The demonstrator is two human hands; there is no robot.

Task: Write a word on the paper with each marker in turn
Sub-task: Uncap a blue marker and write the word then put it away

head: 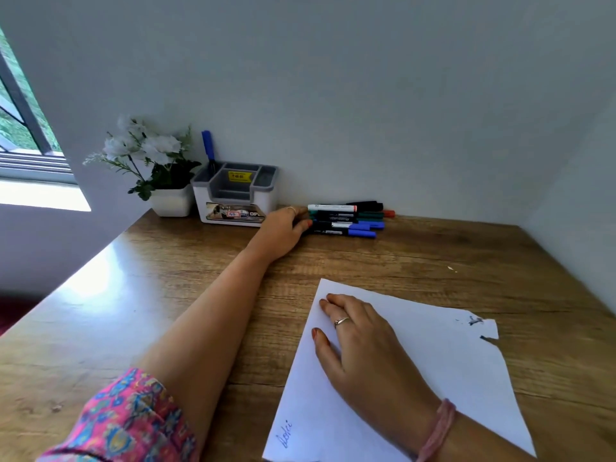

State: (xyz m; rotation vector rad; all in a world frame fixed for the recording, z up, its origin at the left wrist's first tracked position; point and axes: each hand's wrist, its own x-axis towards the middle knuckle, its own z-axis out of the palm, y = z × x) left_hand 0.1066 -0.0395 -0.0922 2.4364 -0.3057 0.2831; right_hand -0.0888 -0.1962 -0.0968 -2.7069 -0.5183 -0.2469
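Where blue ink shows, white paper (433, 355)

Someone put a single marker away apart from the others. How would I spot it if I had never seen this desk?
Look to the back of the wooden desk, against the wall, where a white and grey organiser sits beside a pot of white flowers. The blue marker stands upright in its rear left compartment, while the other markers lie flat on the desk.

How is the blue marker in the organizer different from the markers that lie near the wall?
The blue marker stands upright in the organizer, alone; the pile of markers lies flat on the table, side by side. No hand touches the standing one; the left hand touches the pile's ends. The pile mixes blue, green, black and red. All appear capped.
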